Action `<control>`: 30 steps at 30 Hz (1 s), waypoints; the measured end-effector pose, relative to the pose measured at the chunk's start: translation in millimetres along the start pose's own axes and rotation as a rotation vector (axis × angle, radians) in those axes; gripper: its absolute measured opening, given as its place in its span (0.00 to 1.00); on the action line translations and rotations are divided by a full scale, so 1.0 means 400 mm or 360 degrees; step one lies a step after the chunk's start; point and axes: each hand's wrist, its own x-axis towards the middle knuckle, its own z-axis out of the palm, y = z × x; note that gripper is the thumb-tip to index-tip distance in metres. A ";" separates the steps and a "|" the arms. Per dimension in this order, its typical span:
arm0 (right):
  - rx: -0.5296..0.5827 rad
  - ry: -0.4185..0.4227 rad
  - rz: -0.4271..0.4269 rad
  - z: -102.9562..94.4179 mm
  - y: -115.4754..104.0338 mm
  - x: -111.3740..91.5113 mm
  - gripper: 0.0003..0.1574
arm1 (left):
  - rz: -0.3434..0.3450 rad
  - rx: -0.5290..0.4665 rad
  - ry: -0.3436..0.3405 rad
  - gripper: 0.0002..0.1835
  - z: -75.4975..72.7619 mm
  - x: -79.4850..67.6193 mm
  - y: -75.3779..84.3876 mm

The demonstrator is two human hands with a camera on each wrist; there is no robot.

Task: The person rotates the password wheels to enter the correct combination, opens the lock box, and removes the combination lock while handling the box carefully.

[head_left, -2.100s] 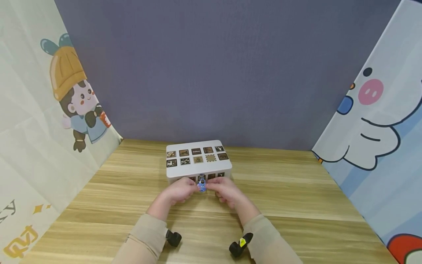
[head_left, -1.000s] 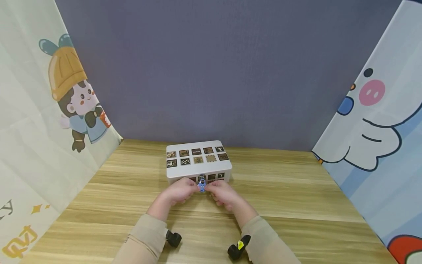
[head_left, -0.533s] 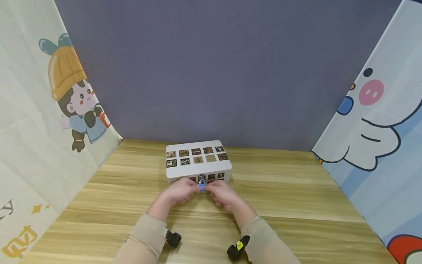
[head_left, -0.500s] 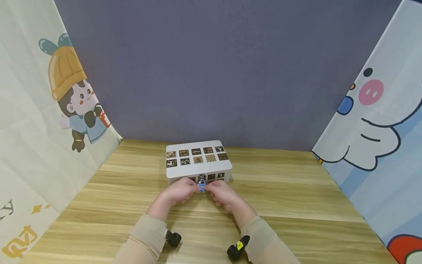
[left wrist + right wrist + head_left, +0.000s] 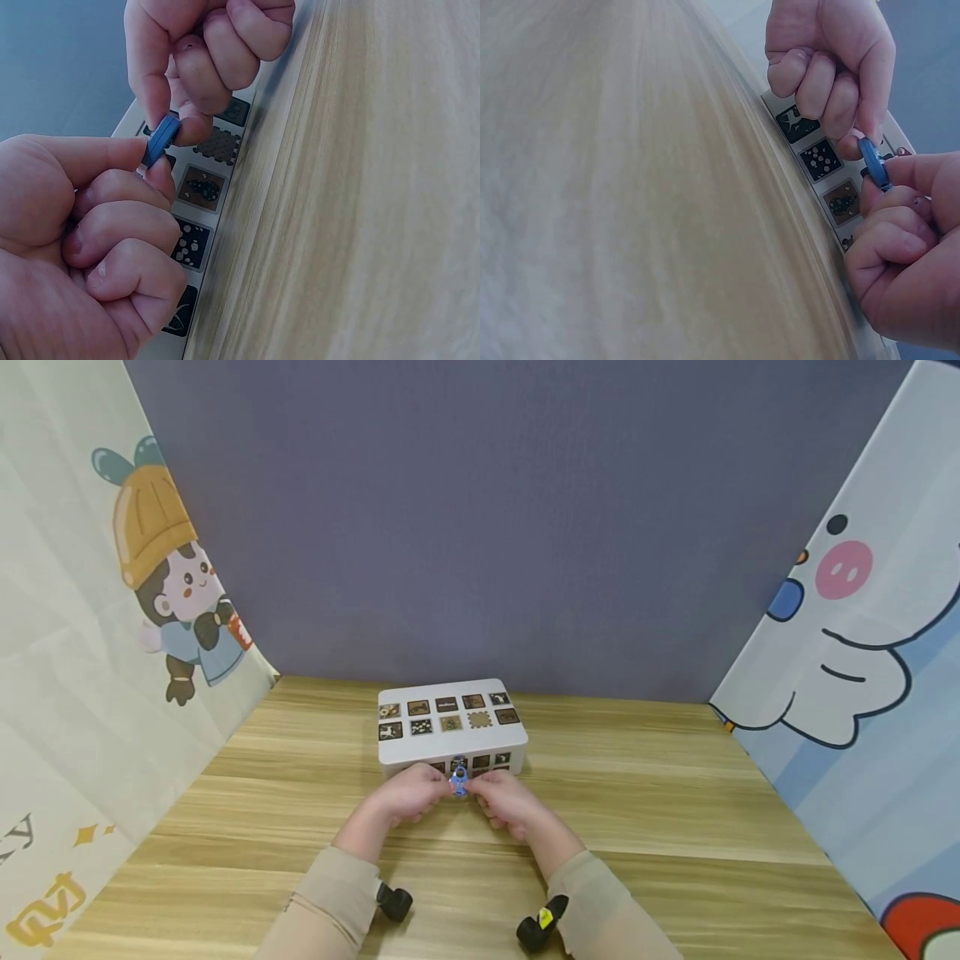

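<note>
A small blue padlock [image 5: 459, 783] is at the front of a white lidded box [image 5: 442, 745], just under its metal clasp [image 5: 458, 763]. Whether its shackle is locked is too small to tell. My left hand [image 5: 411, 792] pinches the padlock's left side between thumb and index finger. From the other side, my right hand [image 5: 508, 800] pinches it too. In the left wrist view the padlock [image 5: 160, 140] appears edge-on between both sets of fingertips, the other fingers curled into the palms. The right wrist view also has the padlock [image 5: 874, 163] edge-on; the fingers cover part of it.
The box's lid and front carry dark and brown square pictures. It stands on a wood-grain table [image 5: 637, 793], near a grey-blue back panel [image 5: 487, 527]. Printed cartoon cloths hang at the left [image 5: 67, 610] and right [image 5: 885, 652]. Small black devices sit on both wrists.
Over about two seconds my right hand has shifted slightly left and its fingers have drawn in on the padlock. My left hand and the box have stayed put.
</note>
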 end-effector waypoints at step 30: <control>0.0035 -0.0052 -0.0011 -0.011 0.007 0.005 0.17 | 0.0023 0.0035 0.0008 0.15 -0.003 0.003 -0.006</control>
